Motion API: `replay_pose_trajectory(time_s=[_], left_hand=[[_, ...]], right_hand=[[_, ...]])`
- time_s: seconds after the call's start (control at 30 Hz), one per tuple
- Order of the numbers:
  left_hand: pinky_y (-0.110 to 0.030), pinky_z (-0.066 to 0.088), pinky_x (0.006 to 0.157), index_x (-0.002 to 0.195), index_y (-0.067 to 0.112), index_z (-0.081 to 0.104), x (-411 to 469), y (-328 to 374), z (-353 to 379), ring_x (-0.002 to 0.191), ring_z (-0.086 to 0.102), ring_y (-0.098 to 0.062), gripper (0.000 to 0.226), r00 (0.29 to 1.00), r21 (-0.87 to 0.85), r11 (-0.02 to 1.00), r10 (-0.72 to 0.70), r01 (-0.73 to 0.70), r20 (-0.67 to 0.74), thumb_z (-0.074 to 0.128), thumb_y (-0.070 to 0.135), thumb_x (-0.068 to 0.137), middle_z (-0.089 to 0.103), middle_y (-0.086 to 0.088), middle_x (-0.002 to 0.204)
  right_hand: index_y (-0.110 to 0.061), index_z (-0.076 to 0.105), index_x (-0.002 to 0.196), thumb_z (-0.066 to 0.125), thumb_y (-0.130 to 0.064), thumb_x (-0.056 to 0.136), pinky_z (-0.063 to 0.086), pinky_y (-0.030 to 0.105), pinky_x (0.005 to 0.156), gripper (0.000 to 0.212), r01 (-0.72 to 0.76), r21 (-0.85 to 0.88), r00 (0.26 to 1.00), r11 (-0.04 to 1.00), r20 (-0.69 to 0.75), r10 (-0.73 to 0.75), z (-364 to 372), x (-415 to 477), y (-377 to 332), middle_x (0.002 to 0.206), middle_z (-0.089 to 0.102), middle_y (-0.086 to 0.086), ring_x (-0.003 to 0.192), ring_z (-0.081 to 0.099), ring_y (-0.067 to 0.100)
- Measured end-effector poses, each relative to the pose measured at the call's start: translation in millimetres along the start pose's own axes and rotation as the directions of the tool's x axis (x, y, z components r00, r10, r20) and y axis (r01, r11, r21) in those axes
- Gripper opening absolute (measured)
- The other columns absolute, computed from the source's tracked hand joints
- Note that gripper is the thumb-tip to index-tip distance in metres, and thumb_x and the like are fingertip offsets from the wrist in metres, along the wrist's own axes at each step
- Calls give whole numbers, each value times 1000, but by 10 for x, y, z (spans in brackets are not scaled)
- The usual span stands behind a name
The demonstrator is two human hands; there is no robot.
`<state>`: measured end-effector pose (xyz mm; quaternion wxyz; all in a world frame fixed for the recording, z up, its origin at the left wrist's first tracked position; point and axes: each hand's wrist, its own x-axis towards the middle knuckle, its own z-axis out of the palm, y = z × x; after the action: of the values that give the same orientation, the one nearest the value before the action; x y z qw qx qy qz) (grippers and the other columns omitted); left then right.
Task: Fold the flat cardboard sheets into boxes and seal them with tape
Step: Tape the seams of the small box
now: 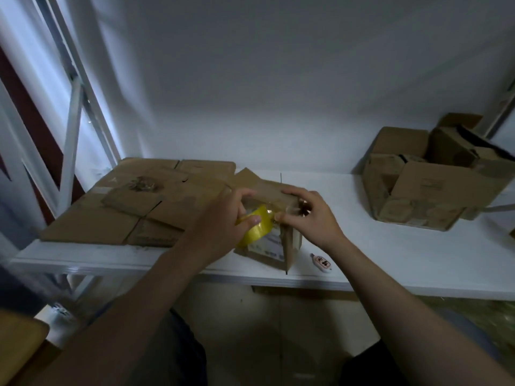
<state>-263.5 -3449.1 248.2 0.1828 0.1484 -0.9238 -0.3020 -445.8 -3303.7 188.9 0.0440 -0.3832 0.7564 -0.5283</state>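
A small folded cardboard box [289, 246] stands near the front edge of the white table [390, 246]. My left hand [223, 218] grips a yellow roll of tape [255, 232] against the box's near face. My right hand [309, 215] rests over the box's top right corner, its thumb and forefinger pinching the clear tape end next to the roll. A stack of flat cardboard sheets [125, 207] lies on the table's left part.
A large open cardboard carton [434, 196] with smaller boxes inside sits at the back right. A small white utility knife [322, 262] lies by the table's front edge, right of the box. A window frame [72, 129] rises at the left, and a wall stands behind.
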Motion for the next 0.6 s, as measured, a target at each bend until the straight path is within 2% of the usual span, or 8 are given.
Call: replay_pose_trajectory(time_s=[0.07, 0.17, 0.2, 0.27, 0.33, 0.4, 0.5, 0.6], left_hand=[[-24, 48, 71, 142, 27, 46, -80, -39, 93, 85, 59, -7, 48, 998, 11, 1000, -12, 12, 58, 63, 35, 97, 60, 6, 90], [-11, 38, 65, 145, 24, 44, -141, -107, 238, 84, 56, -4, 48, 998, 15, 999, -30, 29, 49, 58, 33, 100, 59, 6, 93], [-11, 36, 63, 145, 23, 44, -156, -118, 294, 80, 55, -2, 47, 999, 7, 1000, -25, 25, 46, 57, 32, 101, 57, 7, 91], [-18, 40, 64, 147, 19, 41, -189, -117, 411, 78, 56, -4, 47, 999, -16, 1000, -4, 5, 48, 52, 31, 103, 59, 6, 91], [-31, 52, 74, 148, 20, 38, -206, -102, 518, 91, 63, -12, 46, 1000, -57, 998, -5, 6, 17, 49, 34, 104, 65, -2, 108], [-43, 55, 83, 145, 25, 38, -182, -75, 587, 104, 66, -19, 48, 999, -97, 994, -48, 46, -20, 53, 40, 102, 65, -4, 122], [-48, 60, 73, 139, 34, 41, -102, -57, 598, 86, 71, -20, 48, 992, -145, 982, -122, 117, -23, 58, 50, 97, 65, -2, 119], [-45, 62, 68, 134, 34, 49, -6, -64, 503, 79, 72, -19, 44, 987, -66, 984, -161, 163, 28, 58, 51, 95, 62, 1, 116]], right_hand=[[-47, 62, 122, 90, -33, 73, 49, 23, 95, 59, -7, -2, 997, 1000, 80, 7, 13, -89, 131, 119, 53, -2, 110, 58, 11], [-49, 54, 126, 84, -35, 81, 49, 32, 103, 56, -32, 1, 990, 999, 139, 32, 34, -177, 204, 129, 48, -4, 116, 55, 11], [-48, 51, 128, 80, -38, 83, 49, 33, 103, 55, -35, -20, 990, 999, 138, 38, 50, -191, 209, 131, 46, -4, 117, 54, 10], [-45, 45, 131, 74, -53, 85, 49, 33, 103, 56, -51, -38, 991, 998, 122, 55, 115, -211, 178, 136, 41, -4, 120, 51, 9], [-42, 40, 132, 67, -68, 82, 50, 31, 100, 62, -78, -46, 994, 996, 78, 81, 211, -221, 123, 137, 37, -4, 117, 51, 7], [-40, 38, 131, 63, -69, 85, 51, 30, 93, 60, -109, -69, 994, 992, 15, 111, 315, -231, 71, 134, 36, -5, 104, 57, 5], [-37, 39, 130, 59, -65, 90, 54, 34, 87, 54, -118, -110, 991, 987, -70, 111, 396, -231, 63, 132, 37, -5, 89, 62, 5], [-33, 41, 131, 56, -62, 93, 53, 38, 88, 50, -103, -149, 992, 983, -85, 91, 399, -218, 123, 133, 39, -4, 89, 62, 9]])
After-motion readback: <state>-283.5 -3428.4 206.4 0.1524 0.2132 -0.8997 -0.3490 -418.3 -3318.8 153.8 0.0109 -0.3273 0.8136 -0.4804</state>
